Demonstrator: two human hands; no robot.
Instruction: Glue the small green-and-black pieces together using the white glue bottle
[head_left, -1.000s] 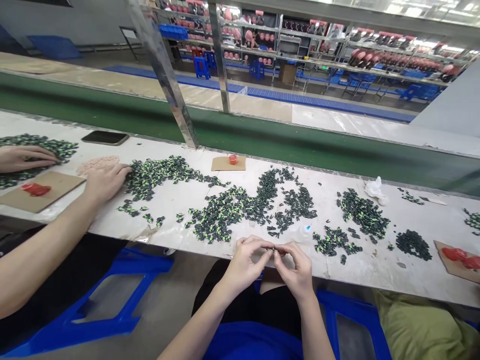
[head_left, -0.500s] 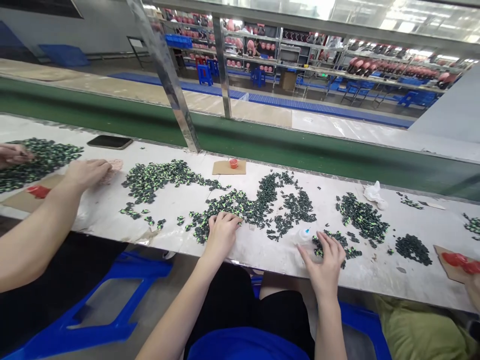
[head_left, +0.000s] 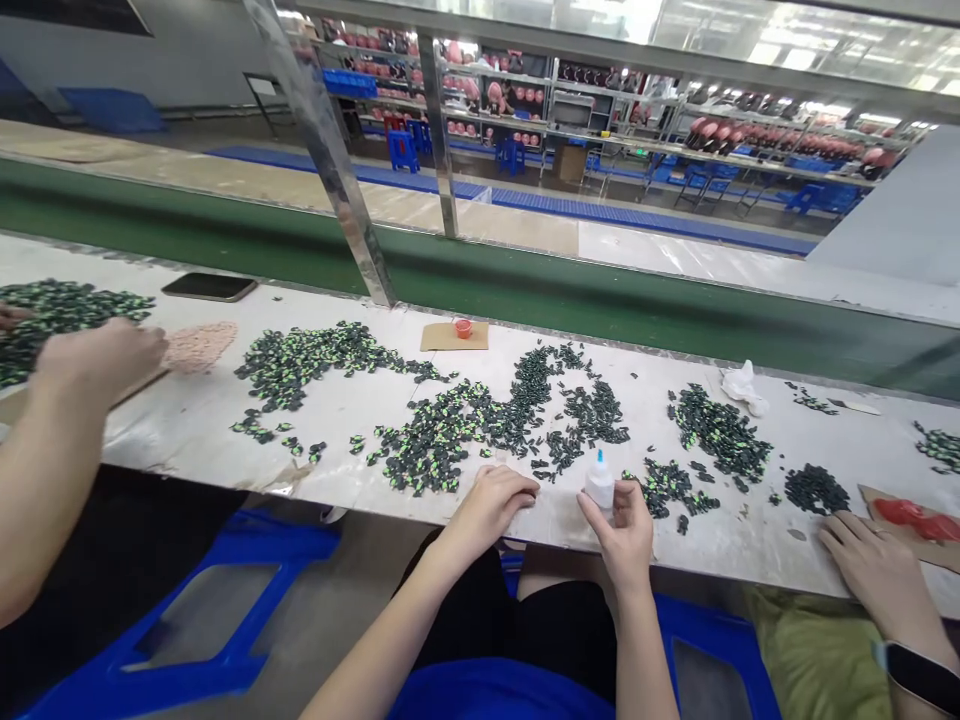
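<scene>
My right hand (head_left: 628, 535) grips a small white squeeze bottle (head_left: 599, 484) with a thin blue tip. The bottle is upright, just above or on the table near its front edge. My left hand (head_left: 491, 503) is closed at the front edge to the left of the bottle, its fingertips drawn together; whatever they may hold is hidden. Just beyond it spreads a pile of small dark parts with green bits (head_left: 431, 440). Plain dark green parts (head_left: 531, 390) lie behind the bottle. A smaller dark and green pile (head_left: 667, 483) is right of my right hand.
A red cup (head_left: 463, 328) stands on cardboard (head_left: 431, 338) at the back. On the left, a co-worker's hand (head_left: 105, 350) is near pinkish bits (head_left: 199, 347) and a phone (head_left: 210, 287). A co-worker's hand (head_left: 874, 560) rests at right near red items (head_left: 919, 517). A metal post (head_left: 352, 220) rises behind.
My right hand has taken hold of the bottle, which was tilted and now stands upright. My left hand has moved right, off the green-flecked pile. Another person's hand has come in at right.
</scene>
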